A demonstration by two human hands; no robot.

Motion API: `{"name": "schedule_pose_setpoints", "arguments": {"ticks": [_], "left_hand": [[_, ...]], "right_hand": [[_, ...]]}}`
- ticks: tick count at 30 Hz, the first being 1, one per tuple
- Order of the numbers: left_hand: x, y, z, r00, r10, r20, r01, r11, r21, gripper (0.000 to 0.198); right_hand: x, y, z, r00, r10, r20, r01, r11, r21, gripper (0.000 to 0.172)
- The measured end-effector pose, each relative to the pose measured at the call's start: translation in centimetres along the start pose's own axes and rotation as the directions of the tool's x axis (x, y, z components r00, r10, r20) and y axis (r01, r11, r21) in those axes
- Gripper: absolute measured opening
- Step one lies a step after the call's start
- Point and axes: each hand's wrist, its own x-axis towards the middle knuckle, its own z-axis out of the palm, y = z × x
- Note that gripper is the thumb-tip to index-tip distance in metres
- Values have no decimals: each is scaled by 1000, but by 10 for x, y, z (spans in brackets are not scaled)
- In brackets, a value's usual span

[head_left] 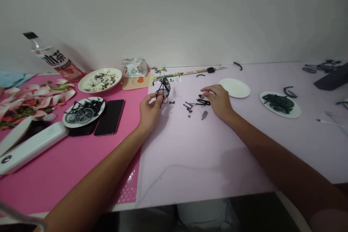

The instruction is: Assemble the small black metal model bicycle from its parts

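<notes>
My left hand (150,110) is closed on a small black model bicycle (163,92), partly put together, with spoked wheels and a thin frame. The fingers pinch it low down, just above the table. Over a little heap of loose black parts (202,102) is my right hand (219,101), its fingers bent but apart, the tips close to the heap. Whether they touch a piece is hard to make out. Thin black pieces (188,107) and a grey flat piece (204,115) lie left of that hand. A tiny black part (172,102) rests near the model.
Left, on a pink mat (108,166), are a plate of black wheels (85,111), a phone (109,117), a bowl of white pieces (100,80), a bottle (56,58) and pink petal-like pieces (51,98). Right are a white plate (235,87) and a plate of dark green parts (280,104).
</notes>
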Motion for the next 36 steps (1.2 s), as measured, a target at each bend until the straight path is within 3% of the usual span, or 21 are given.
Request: {"name": "schedule_pose_setpoints", "arguments": {"ticks": [4,8,13,20,29,36], "left_hand": [[-4,3,1,999,4,32,-6,999,48,43],[-8,3,4,998,15,58,-18,998,56,39],[-12,1,7,993,80,89,-88,992,92,28],[-19,5,10,975,152,164,-188,954,232,14],[-30,12,13,964,178,198,-242,894,376,10],[-33,13,14,947,232,223,-306,865,397,11]], "right_hand": [[3,12,-1,1000,3,-9,-3,999,-51,28],[3,27,4,984,-105,145,122,986,-116,32],[0,36,8,961,-92,259,138,977,-165,34],[1,39,9,960,-127,248,176,967,-185,29],[1,35,11,958,-139,250,199,952,-233,28],[3,25,9,961,-136,242,199,945,-259,24]]}}
